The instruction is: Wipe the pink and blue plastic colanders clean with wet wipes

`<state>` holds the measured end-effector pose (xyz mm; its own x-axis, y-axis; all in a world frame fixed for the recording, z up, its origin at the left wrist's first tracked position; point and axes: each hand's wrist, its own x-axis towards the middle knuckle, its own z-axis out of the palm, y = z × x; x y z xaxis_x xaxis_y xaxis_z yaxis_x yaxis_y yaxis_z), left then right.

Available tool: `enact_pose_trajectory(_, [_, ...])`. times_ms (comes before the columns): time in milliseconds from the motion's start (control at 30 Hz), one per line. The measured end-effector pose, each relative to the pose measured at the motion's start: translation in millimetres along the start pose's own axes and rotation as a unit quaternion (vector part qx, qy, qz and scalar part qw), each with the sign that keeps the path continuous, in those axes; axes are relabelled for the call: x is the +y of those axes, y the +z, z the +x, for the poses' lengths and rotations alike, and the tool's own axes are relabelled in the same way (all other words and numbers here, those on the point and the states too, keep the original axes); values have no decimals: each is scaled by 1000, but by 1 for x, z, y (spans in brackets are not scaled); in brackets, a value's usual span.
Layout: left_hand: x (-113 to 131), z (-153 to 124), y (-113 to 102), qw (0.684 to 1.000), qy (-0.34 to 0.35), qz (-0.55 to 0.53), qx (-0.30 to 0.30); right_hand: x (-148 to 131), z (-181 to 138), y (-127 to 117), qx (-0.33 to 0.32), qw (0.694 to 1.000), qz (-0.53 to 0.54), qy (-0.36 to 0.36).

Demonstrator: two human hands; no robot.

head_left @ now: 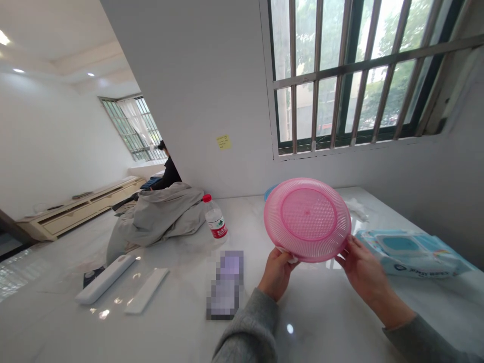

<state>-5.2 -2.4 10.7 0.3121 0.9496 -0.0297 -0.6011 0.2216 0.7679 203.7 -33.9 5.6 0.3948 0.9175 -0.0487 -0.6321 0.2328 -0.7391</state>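
Both hands hold up a round pink perforated plastic strainer (308, 219), tilted with its underside facing the camera, just above the desk and near the desk's far right side. The left hand (278, 275) is closed on the lower left rim, fingers curled around the edge. The right hand (363, 269) grips the lower right rim, with the thumb on the near side. Grey knit sleeves (249, 322) cover both forearms.

To the right of the strainer, a light blue pack of wet wipes (410, 254) lies flat on the white marble desk (159, 333), with a crumpled white tissue (355, 209) beyond it. A small blue object (270, 191) shows just behind the strainer's upper left rim. To the left stands a clear water bottle (215, 219) with a red cap and label, beside a heap of grey cloth (159, 219). Nearer the left hand lie a pixelated, unreadable object (225, 285) and two long white flat pieces (104, 279) (146, 291). Farther off, beyond the desk, a seated person in dark clothing (170, 174) faces away toward a barred window (132, 128).
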Motion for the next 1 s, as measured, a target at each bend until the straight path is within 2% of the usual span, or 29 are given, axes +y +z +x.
enact_pose_trajectory(133, [-3, -1, 0, 999, 6, -28, 18, 12, -7, 6, -25, 1000, 4, 12])
enact_pose_trajectory(267, [-5, -2, 4, 999, -14, -39, -3, 25, -20, 17, -55, 997, -15, 43])
enact_pose_trajectory(367, [-5, -1, 4, 999, -12, -45, -1, 25, -22, 18, -65, 995, -49, 63])
enact_pose_trajectory(633, [-5, 4, -2, 998, -8, -49, 32, 8, 3, -5, 10, 998, -62, 28])
enact_pose_trajectory(800, [-3, 1, -1, 998, 0, -41, 46, 15, -1, -3, -5, 996, -85, 18])
enact_pose_trajectory(1000, [-3, -2, 6, 998, -23, -48, -13, 29, -14, 4, -58, 990, -125, 27])
